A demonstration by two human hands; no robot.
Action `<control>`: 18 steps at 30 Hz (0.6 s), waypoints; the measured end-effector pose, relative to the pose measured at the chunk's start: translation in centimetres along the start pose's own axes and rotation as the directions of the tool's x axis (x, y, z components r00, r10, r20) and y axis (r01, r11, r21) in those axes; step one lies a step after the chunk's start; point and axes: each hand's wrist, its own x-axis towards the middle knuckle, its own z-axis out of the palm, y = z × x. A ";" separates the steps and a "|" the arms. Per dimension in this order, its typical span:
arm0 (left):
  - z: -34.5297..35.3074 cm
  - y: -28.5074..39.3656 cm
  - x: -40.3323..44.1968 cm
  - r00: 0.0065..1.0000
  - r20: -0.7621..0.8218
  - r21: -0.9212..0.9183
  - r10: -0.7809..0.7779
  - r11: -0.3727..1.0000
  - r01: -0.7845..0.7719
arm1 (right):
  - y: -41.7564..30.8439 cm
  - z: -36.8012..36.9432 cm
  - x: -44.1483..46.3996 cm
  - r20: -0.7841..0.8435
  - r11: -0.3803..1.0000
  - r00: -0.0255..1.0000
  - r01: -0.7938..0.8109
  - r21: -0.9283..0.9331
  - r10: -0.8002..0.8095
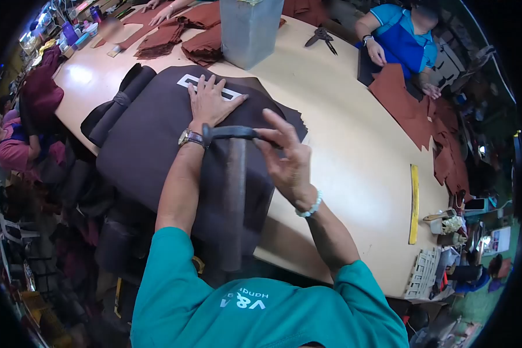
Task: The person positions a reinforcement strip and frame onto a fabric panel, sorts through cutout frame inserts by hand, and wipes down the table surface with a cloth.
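One hammer [232, 133] hangs over the near edge of the table [354, 191], its handle blurred; the right hand [287, 153] pinches one end of its head between thumb and fingertips, the other fingers partly unfolded. One beaded bracelet [311, 204] circles that wrist. Beyond it, one left hand [210, 103] lies palm down with fingers spread, pressing one white frame [185, 80] onto one large dark sheet [145, 133], which covers the near left part of the surface; that wrist wears one watch [190, 137]. One dark tied roll [113, 104] rests at the left edge. One white basket [423, 274] stands at the near right corner, with one yellow ruler [413, 204] farther up along the right edge. Toward the far edge stand one grey bin [249, 35] and one black-handled tool [322, 39], with two piles of reddish-brown pieces [161, 39] left of the bin. Two co-workers show, one in a blue apron [403, 49] at the far right corner, one in a pink top [23, 151] off the left edge; two more hands [167, 10] reach in at the far left. The pale tabletop catches glare, and crowded goods line the room above a green floor [472, 313].
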 end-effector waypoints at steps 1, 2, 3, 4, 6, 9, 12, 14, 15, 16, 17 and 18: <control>0.0 0.0 0.0 1.000 0.001 0.000 0.002 1.000 -0.002 | 0.3 0.8 -0.2 0.035 0.999 0.999 -0.033 0.008 0.033; 0.1 0.0 0.0 1.000 -0.003 -0.004 0.002 1.000 -0.002 | 0.9 1.5 -0.3 0.052 1.000 0.998 -0.023 -0.010 0.023; 0.1 -0.1 0.0 1.000 -0.008 -0.002 0.005 1.000 -0.005 | 1.4 1.8 -0.4 0.063 0.998 0.997 -0.034 -0.045 0.037; 0.2 -0.1 0.0 1.000 -0.013 -0.002 0.009 1.000 -0.009 | 1.8 1.9 -0.5 0.073 0.996 0.996 -0.046 -0.082 0.052; 0.3 -0.2 0.1 1.000 -0.023 -0.004 0.015 1.000 -0.015 | 2.9 1.7 -0.7 0.086 0.984 0.990 -0.097 -0.149 0.111; 0.4 -0.3 0.0 0.999 -0.038 0.002 0.016 1.000 -0.016 | 4.6 1.2 -1.0 0.043 0.966 0.985 -0.158 -0.205 0.170; 0.7 -0.3 0.1 0.999 -0.042 0.034 0.029 0.999 -0.027 | 5.4 1.3 -1.6 0.021 0.962 0.976 -0.208 -0.176 0.215; 0.7 -0.4 0.0 0.997 -0.053 0.068 0.056 0.996 -0.052 | 5.0 1.2 -1.9 -0.012 0.969 0.978 -0.206 -0.139 0.206; 0.6 -0.3 0.1 0.995 -0.045 0.073 0.083 0.994 -0.080 | 5.1 0.8 -2.2 -0.018 0.974 0.991 -0.130 -0.184 0.129; 0.5 -0.2 0.3 0.993 -0.055 0.089 0.105 0.991 -0.100 | 4.5 -0.1 -2.4 -0.017 0.961 0.997 -0.073 -0.265 0.071; 0.5 -0.1 0.3 0.989 -0.056 0.099 0.138 0.986 -0.132 | 3.7 -1.5 -3.1 -0.017 0.935 0.999 -0.034 -0.352 0.030; 0.6 -0.2 0.4 0.990 -0.037 0.128 0.138 0.983 -0.132 | 3.6 -2.7 -4.2 -0.001 0.895 1.000 -0.011 -0.446 0.011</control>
